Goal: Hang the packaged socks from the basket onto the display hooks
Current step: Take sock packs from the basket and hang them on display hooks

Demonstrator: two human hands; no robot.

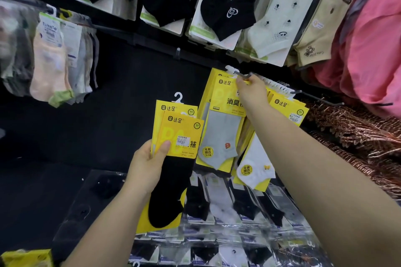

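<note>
- Your left grip [149,165] is wrapped round two yellow black-sock packs [180,136], thumb flat across the front card and fingers behind. You're holding them upright near the centre, in front of the dark wall panel, and they touch no hook.
- The back one of those two has its white plastic hanger [178,97] poking up free above the cards.
- Your right grip [249,91] is up and farther right, pinching the top edge of a yellow grey-sock pack [221,130] just beside its hanger tab.
- That pack's white tab sits at the tip of a dark display hook [244,75]. Can't tell if it's properly on the prong or just against it, since your fingers cover that bit.
- At least one more yellow card sits right behind the grey one, and a white-sock pack [253,167] dangles under your right forearm.
- Just right of that grip, another hook carries a row of yellow packs [287,107].
- Above is a row of black ankle socks [227,11] on white cards, with cream ones farther right.
- Far left, pastel socks [52,65] hang in a bunch.
- At the right edge there's pink fabric [373,50] with a heap of copper-coloured hangers [358,134] below it.
- Down near you, clear-wrapped sock bundles [227,212] lie in rows.
</note>
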